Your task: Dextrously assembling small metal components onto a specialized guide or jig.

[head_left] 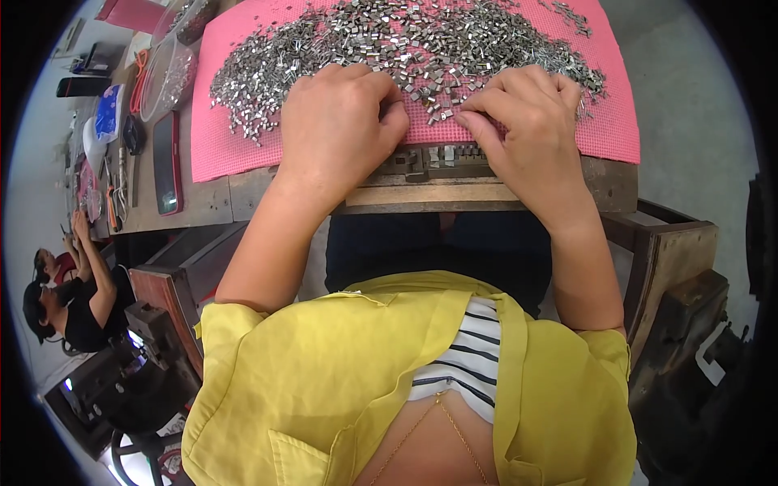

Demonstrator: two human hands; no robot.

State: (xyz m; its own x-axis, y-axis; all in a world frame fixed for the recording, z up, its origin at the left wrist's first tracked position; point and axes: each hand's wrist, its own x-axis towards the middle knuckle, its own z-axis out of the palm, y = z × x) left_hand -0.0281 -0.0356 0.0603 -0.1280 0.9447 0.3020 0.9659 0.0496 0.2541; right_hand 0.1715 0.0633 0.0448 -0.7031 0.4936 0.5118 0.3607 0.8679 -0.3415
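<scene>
A great heap of small silvery metal pieces [413, 44] covers the far part of a pink textured mat [215, 154]. At the heap's near left edge is my left hand [334, 121], its fingers curled under and the thumb drawn in against them; whatever they hold is hidden. My right hand [531, 121] bends over the heap's near right side, thumb and forefinger brought close together beside loose pieces. Anything between those tips is too small to make out. Between my wrists, along the table's front edge, lies a dark metal fixture [421, 162] with several small shiny pieces set in it.
Left of the mat lies a phone [168, 162] with a red edge. Beyond it are a clear plastic tub [168, 81], a blue packet [108, 113] and pliers-like tools. Another person [81, 300] sits at the far left. A wooden stand [673, 259] is at the right.
</scene>
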